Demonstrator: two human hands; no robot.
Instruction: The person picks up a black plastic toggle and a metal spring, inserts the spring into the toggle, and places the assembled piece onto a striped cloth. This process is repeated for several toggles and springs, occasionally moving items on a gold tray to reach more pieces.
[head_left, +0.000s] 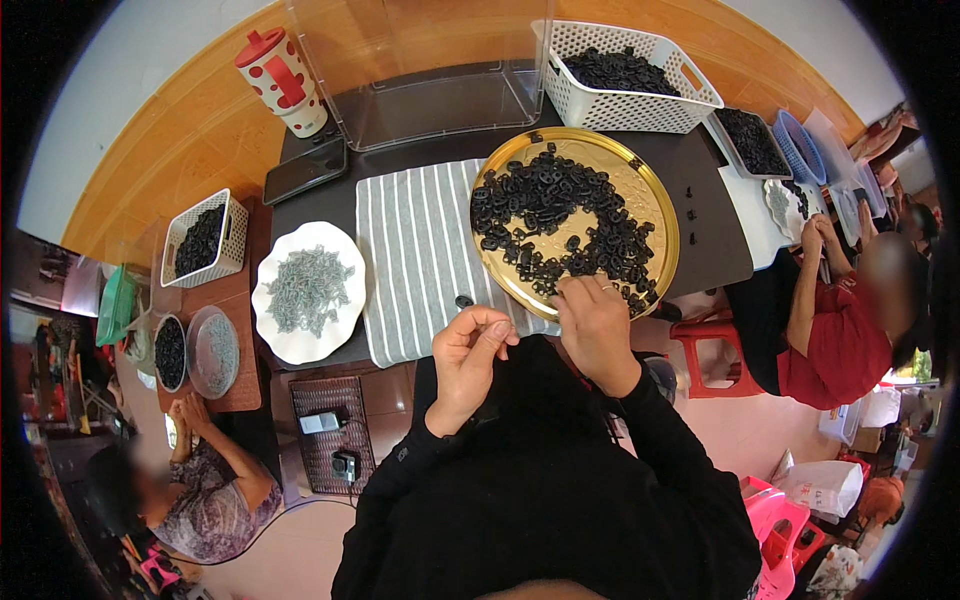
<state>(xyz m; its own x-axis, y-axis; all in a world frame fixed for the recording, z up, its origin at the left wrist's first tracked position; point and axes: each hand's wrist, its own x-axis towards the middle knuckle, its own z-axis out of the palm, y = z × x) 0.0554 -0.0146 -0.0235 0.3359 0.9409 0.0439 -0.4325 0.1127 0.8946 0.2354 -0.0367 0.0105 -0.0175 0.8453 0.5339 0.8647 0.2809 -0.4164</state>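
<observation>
My left hand [468, 362] is raised just in front of the striped cloth, thumb and fingers pinched together. What sits in that pinch is too small to make out. At the near rim of a round golden tray [490, 285], my right hand [600, 330] bends its fingers down among small black plastic pieces [545, 190]; its fingertips are closed and partly hidden. A single black piece [463, 301] lies on the grey-and-white striped cloth [405, 255], close to my left hand. Left of the cloth, a white scalloped plate [270, 330] holds a heap of small clear-grey pieces [312, 290].
Behind the tray stand a white perforated basket [640, 110] of black pieces and a clear plastic box [430, 105]. A phone [305, 172] and a polka-dotted tumbler [285, 85] are at the back left. People [850, 340] sit working on both sides. A red stool [705, 350] is at right.
</observation>
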